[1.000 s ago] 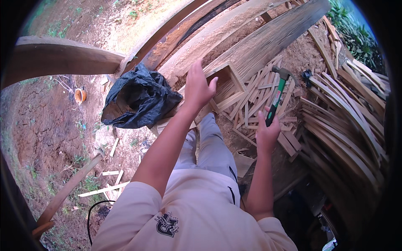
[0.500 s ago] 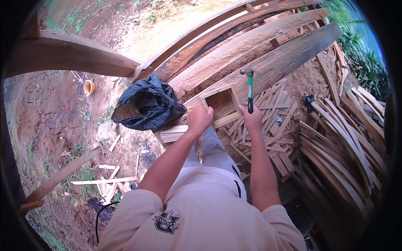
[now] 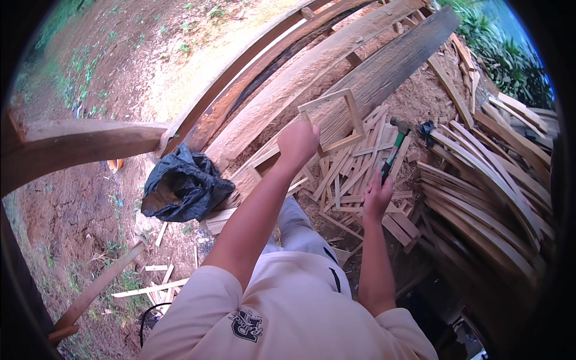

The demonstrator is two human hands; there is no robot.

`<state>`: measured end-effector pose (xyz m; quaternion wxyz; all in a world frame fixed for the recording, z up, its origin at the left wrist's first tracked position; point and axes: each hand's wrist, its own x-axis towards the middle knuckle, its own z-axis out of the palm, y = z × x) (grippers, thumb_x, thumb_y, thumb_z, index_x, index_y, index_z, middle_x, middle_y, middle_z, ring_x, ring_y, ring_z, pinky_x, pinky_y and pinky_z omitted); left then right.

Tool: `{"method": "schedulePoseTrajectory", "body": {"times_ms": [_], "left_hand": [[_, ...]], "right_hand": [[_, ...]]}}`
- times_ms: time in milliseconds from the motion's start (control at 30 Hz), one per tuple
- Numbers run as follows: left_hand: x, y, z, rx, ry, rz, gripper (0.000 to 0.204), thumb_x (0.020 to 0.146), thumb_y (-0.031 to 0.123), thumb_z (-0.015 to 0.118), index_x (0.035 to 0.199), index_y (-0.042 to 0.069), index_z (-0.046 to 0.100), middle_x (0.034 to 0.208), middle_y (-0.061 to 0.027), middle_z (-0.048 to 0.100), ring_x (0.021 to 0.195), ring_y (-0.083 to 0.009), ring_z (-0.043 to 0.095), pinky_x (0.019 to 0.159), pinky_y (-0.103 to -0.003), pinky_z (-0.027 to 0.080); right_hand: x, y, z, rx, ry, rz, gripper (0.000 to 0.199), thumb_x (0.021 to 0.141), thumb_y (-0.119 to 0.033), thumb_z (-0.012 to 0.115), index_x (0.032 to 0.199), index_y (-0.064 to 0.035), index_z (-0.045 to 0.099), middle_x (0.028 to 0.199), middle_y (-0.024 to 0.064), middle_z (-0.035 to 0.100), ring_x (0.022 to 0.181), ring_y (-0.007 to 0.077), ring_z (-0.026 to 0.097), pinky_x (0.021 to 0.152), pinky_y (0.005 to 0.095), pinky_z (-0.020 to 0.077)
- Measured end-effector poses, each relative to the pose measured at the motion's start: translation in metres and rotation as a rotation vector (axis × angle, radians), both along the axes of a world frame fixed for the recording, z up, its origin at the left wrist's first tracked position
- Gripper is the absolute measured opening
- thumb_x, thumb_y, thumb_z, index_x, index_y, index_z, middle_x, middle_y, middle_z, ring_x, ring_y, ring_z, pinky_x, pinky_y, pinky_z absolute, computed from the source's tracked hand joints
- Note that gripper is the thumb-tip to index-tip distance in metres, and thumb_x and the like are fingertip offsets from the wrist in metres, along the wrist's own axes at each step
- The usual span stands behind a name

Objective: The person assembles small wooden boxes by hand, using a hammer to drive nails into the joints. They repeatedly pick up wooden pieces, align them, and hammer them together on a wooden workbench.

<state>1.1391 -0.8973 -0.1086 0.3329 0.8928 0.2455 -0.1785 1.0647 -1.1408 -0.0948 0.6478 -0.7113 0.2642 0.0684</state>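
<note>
My left hand (image 3: 297,144) grips the near corner of a small square wooden frame (image 3: 350,107) and holds it up in the air over the long planks. My right hand (image 3: 377,195) is closed around the green handle of a hammer (image 3: 395,146), whose dark head points up and away, just right of the frame. Below both hands lies a heap of short wooden slats (image 3: 345,174) on the ground. My legs in grey trousers reach toward that heap.
Long thick planks (image 3: 312,72) run diagonally across the back. A black plastic bag (image 3: 183,186) sits on the left beside them. A stack of curved slats (image 3: 492,186) fills the right. A heavy beam (image 3: 78,144) crosses the left, with bare earth and scattered offcuts below.
My left hand has lifted the wooden frame up off the planks and further away. My right hand has dropped the hammer lower and to the right of the frame.
</note>
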Motion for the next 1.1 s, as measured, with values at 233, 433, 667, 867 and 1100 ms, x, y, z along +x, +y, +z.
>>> {"method": "schedulePoseTrajectory", "body": {"times_ms": [233,433,667,867,1100], "left_hand": [[0.033,-0.006,-0.044,0.08,0.199,-0.2,0.046,0.096,0.043,0.058,0.101,0.001,0.075,0.101,-0.021,0.076,0.098,-0.0407,0.073,0.087,-0.052,0.056],[0.024,-0.012,-0.048,0.272,-0.244,-0.194,0.059,0.087,0.041,0.077,0.123,-0.002,0.058,0.126,-0.0221,0.062,0.126,-0.0388,0.056,0.106,-0.048,0.043],[0.052,-0.019,-0.083,0.002,-0.689,-0.243,0.065,0.087,0.01,0.073,0.146,0.005,0.047,0.15,-0.0173,0.049,0.142,-0.0368,0.044,0.119,-0.049,0.033],[0.058,-0.02,-0.099,-0.176,-0.625,-0.228,0.055,0.087,-0.002,0.056,0.141,0.005,0.05,0.145,-0.0167,0.053,0.139,-0.0346,0.049,0.118,-0.047,0.034],[0.055,-0.033,-0.1,-0.109,-0.581,-0.152,0.059,0.091,-0.002,0.05,0.149,0.011,0.045,0.151,-0.0143,0.052,0.141,-0.0292,0.049,0.117,-0.046,0.035]], "right_hand": [[0.004,-0.018,0.007,-0.047,-0.003,0.015,0.016,0.109,-0.019,0.053,0.115,-0.0055,0.059,0.065,-0.0048,0.045,0.048,0.0036,0.04,0.042,0.0223,0.0354],[-0.002,0.002,-0.022,-0.287,-0.042,0.271,0.024,0.105,-0.015,0.056,0.122,0.0024,0.06,0.075,0.009,0.059,0.059,0.0192,0.054,0.056,0.0343,0.0446],[0.022,0.038,-0.048,-0.641,-0.325,0.44,0.028,0.102,-0.009,0.058,0.126,0.0065,0.058,0.092,0.0285,0.069,0.084,0.0469,0.07,0.068,0.0517,0.0523],[0.022,0.044,-0.054,-0.748,-0.262,0.344,0.03,0.103,-0.009,0.056,0.13,0.0058,0.055,0.094,0.029,0.068,0.085,0.0491,0.068,0.07,0.0537,0.0519],[0.018,0.043,-0.046,-0.817,-0.335,0.392,0.032,0.103,-0.009,0.056,0.131,0.0059,0.055,0.098,0.0296,0.068,0.088,0.0496,0.068,0.072,0.0529,0.0538]]}}
